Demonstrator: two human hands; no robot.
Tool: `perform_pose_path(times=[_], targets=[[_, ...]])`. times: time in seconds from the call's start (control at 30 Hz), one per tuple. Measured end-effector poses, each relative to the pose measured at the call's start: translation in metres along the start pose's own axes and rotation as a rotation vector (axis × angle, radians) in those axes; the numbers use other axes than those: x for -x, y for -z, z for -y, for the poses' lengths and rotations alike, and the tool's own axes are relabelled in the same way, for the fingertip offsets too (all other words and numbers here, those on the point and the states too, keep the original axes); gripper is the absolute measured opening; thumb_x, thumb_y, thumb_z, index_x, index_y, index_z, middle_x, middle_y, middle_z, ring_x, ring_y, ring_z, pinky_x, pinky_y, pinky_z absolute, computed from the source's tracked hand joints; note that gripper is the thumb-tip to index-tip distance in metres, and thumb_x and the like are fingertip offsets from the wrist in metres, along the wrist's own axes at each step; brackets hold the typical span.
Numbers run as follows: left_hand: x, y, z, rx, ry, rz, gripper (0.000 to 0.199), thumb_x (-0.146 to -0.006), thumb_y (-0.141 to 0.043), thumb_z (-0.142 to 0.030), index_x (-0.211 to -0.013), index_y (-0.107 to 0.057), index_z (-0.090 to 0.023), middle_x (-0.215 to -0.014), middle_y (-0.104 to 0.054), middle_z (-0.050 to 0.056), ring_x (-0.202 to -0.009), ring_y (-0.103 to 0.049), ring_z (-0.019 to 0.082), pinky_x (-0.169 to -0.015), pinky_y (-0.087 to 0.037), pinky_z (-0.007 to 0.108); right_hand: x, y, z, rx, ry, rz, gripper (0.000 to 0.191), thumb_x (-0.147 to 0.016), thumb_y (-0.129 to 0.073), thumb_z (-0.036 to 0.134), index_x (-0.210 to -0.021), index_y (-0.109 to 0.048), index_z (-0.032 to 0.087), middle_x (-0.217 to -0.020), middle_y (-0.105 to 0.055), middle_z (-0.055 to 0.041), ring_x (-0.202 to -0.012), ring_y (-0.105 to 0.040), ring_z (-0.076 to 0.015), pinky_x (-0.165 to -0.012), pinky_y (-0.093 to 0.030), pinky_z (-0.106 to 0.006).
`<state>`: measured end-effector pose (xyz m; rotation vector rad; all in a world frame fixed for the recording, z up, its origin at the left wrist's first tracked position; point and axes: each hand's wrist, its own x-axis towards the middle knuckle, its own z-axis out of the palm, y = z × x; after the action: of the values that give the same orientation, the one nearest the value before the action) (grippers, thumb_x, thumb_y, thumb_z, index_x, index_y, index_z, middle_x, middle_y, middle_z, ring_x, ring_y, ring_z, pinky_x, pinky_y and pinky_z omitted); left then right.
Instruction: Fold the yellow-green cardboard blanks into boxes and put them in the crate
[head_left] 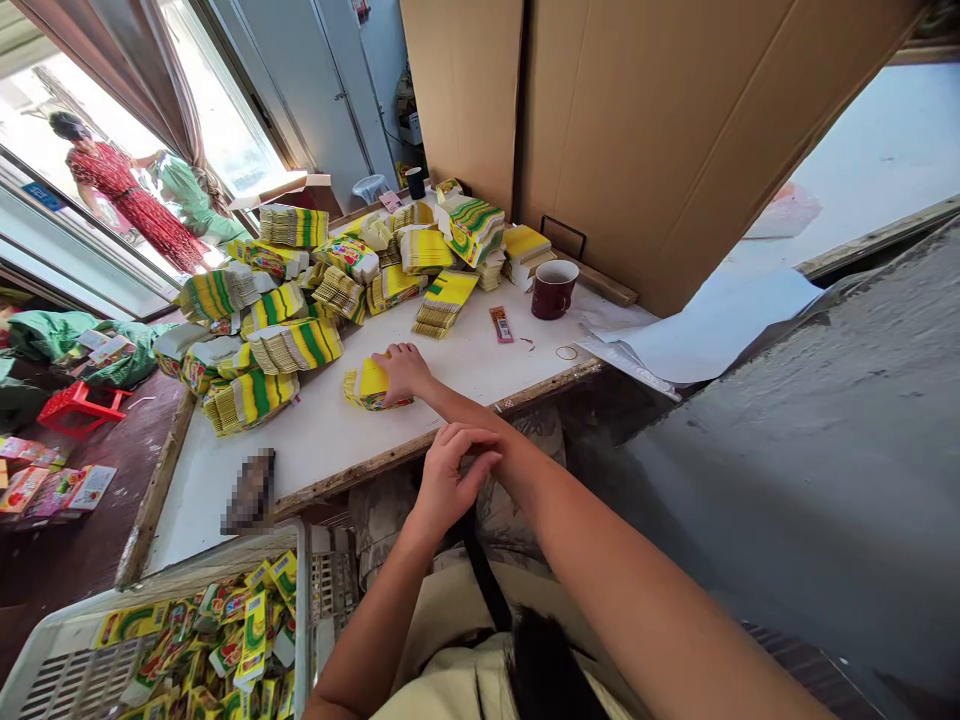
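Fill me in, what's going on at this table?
The right hand is on a small bundle of yellow cartons near the edge of the white table. The left hand is at the right forearm, with nothing visible in it. More bundles lie heaped farther back, and a plastic basket holds small yellow boxes.

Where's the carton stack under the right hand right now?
In the head view, the yellow carton stack lies left of centre on the white table, just right of the nearest piled bundles, with the right hand over its right end.
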<state>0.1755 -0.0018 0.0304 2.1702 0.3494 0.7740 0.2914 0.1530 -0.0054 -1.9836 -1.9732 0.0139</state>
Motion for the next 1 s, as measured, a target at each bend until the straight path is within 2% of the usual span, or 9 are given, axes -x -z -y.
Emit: perform_pose_path(times=[0.27, 0.47, 0.6, 0.8, 1.0], targets=[[-0.012, 0.003, -0.005, -0.266, -0.063, -0.011, 0.018, -0.094, -0.056, -0.027, -0.098, -0.073, -0.024, -0.087, -0.071, 0.004, -0.080, -0.064, 0.018, -0.071, -0.053, 0.031, 0.002, 0.002, 0.000, 0.006, 0.003, 0.000, 0.100, -0.050, -0.081, 0.059, -0.137, -0.047, 0.022, -0.121, -0.056, -0.0155, -0.113, -0.049, -0.0330, -0.098, -0.033, -0.043], [-0.013, -0.004, -0.004, -0.344, -0.052, -0.054, 0.018, -0.093, -0.056, -0.024, -0.096, -0.073, -0.022, -0.086, -0.072, 0.004, -0.079, -0.065, 0.018, -0.070, -0.053, 0.031, 0.001, 0.001, 0.000, 0.003, 0.010, -0.007, 0.099, -0.051, -0.081, 0.060, -0.136, -0.048, 0.022, -0.121, -0.056, -0.0155, -0.113, -0.049, -0.0327, -0.098, -0.032, -0.042], [-0.014, -0.004, -0.002, -0.353, -0.032, -0.055, 0.019, -0.093, -0.055, -0.022, -0.096, -0.073, -0.022, -0.087, -0.072, 0.004, -0.079, -0.065, 0.018, -0.070, -0.052, 0.031, 0.001, 0.000, 0.000, 0.003, 0.004, -0.009, 0.099, -0.052, -0.080, 0.060, -0.136, -0.047, 0.022, -0.122, -0.056, -0.0157, -0.112, -0.049, -0.0331, -0.097, -0.033, -0.043], [-0.015, 0.007, -0.008, -0.241, -0.012, 0.039, 0.016, -0.091, -0.062, -0.030, -0.098, -0.074, -0.022, -0.089, -0.072, 0.005, -0.082, -0.066, 0.019, -0.075, -0.054, 0.033, 0.002, 0.002, 0.001, 0.002, -0.002, -0.011, 0.095, -0.052, -0.080, 0.060, -0.134, -0.049, 0.022, -0.120, -0.057, -0.0153, -0.110, -0.049, -0.0328, -0.096, -0.033, -0.043], [-0.015, 0.005, -0.006, -0.298, -0.002, 0.024, 0.019, -0.093, -0.056, -0.023, -0.097, -0.074, -0.023, -0.088, -0.071, 0.005, -0.079, -0.065, 0.018, -0.069, -0.053, 0.031, 0.002, 0.001, 0.000, 0.005, -0.005, -0.011, 0.096, -0.051, -0.080, 0.059, -0.134, -0.048, 0.023, -0.121, -0.056, -0.0144, -0.110, -0.049, -0.0324, -0.096, -0.033, -0.042]])
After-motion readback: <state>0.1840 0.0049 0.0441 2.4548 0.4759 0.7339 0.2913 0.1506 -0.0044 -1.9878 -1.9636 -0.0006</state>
